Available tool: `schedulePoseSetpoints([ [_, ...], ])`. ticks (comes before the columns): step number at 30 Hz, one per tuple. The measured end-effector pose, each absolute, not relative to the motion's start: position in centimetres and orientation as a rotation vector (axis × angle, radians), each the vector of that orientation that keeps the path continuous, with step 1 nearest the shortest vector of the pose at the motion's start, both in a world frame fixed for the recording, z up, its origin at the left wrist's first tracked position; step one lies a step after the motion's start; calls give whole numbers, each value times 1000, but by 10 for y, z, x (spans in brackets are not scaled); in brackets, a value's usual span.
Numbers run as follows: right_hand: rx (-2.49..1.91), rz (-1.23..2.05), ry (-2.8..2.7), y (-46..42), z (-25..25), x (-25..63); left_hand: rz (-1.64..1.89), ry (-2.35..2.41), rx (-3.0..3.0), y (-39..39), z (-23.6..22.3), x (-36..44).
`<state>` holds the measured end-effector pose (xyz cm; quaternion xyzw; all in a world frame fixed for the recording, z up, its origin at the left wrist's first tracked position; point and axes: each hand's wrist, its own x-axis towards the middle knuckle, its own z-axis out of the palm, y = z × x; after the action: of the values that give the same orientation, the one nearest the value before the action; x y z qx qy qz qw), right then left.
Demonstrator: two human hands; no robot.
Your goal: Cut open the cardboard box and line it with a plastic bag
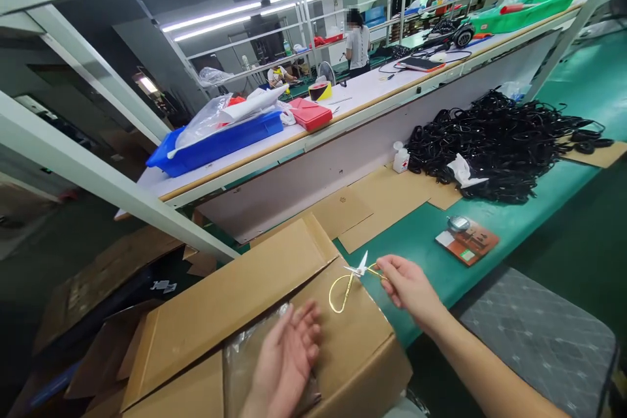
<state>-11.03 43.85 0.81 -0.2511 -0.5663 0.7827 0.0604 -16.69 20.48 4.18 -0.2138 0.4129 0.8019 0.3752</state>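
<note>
My right hand [404,284] pinches one gold handle loop of a pair of scissors [349,284]. The blades stand apart, and the other loop hangs over the right flap of a large cardboard box [255,274]. Palm up, my left hand [289,356] hovers at the box's opening, its fingers loosely curled and apart with nothing in them. Clear plastic film [240,343] shows inside the box beneath that hand.
Right of the box, a green tabletop [392,235] carries cardboard sheets [386,196], a heap of black cables [494,137], a small white bottle [400,159] and a dial gauge [459,224] on a brown case. Above runs a shelf with a blue tray [220,140]. A person [357,42] stands far back.
</note>
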Motion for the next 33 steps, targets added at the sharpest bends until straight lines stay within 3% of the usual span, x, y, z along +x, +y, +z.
schedulePoseSetpoints([
  [6, -772, 2353, -1874, 456, -5, -135, 2220, 1178, -717, 219, 35, -204],
  [21, -777, 2251, -2027, 461, -5, -190, 2303, 1384, -749, 220, 43, -210],
  [29, -821, 2268, -1973, 457, -9, -197, 2271, 1464, -759, 222, 34, -210],
  [33, -922, 2133, -1797, 498, -13, -209, 2298, 1537, -672, 218, 53, -215],
])
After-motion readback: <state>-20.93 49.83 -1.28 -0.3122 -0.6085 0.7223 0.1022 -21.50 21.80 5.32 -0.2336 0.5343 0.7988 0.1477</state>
